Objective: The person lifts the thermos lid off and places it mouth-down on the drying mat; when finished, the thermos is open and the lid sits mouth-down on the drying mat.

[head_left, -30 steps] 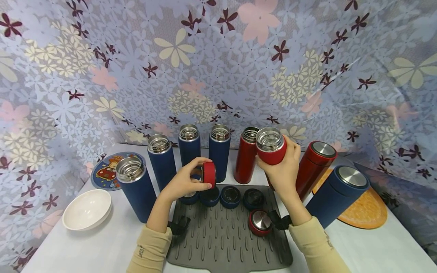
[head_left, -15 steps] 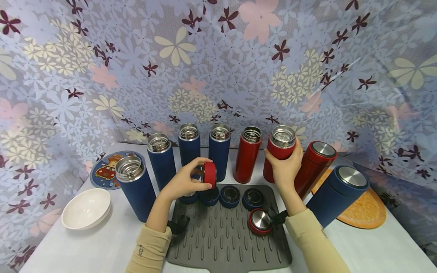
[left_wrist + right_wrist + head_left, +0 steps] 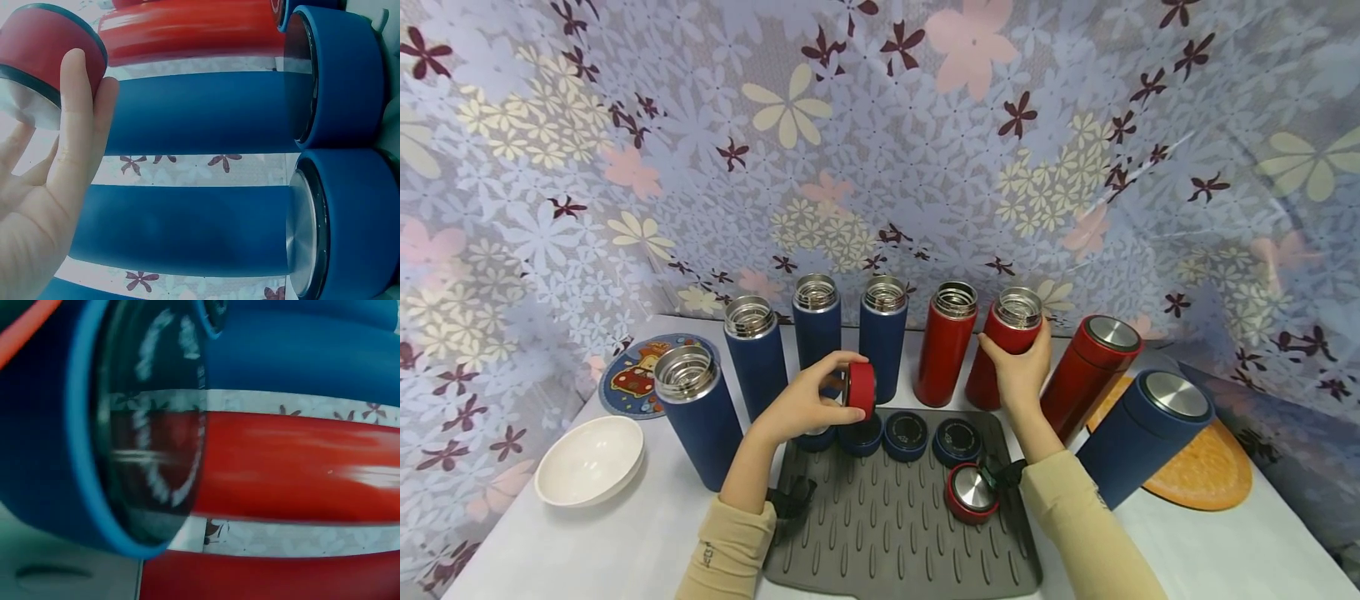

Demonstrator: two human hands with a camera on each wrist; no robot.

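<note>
My left hand (image 3: 805,398) holds a red flask lid (image 3: 861,389) on its side between thumb and fingers, over the back of a grey ridged mat (image 3: 887,533). In the left wrist view, that lid (image 3: 37,44) shows its dark bands and silver face. My right hand (image 3: 1028,375) grips an uncapped red flask (image 3: 985,379), its steel mouth facing up, at the right of a second uncapped red flask (image 3: 942,358). The right wrist view shows a navy lid (image 3: 37,437) close up and red flask bodies; the right hand is out of that view.
Several navy lids (image 3: 906,435) and one red lid (image 3: 972,492) lie on the mat. Uncapped navy flasks (image 3: 703,433) stand left; capped red (image 3: 1090,367) and navy flasks (image 3: 1138,437) stand right, beside an orange round mat (image 3: 1206,471). A white bowl (image 3: 591,462) sits far left.
My right hand has lowered the red flask, which was raised and tipped toward the camera, moved it right and then slightly left, standing it beside the other red flask. My left hand stays with its lid.
</note>
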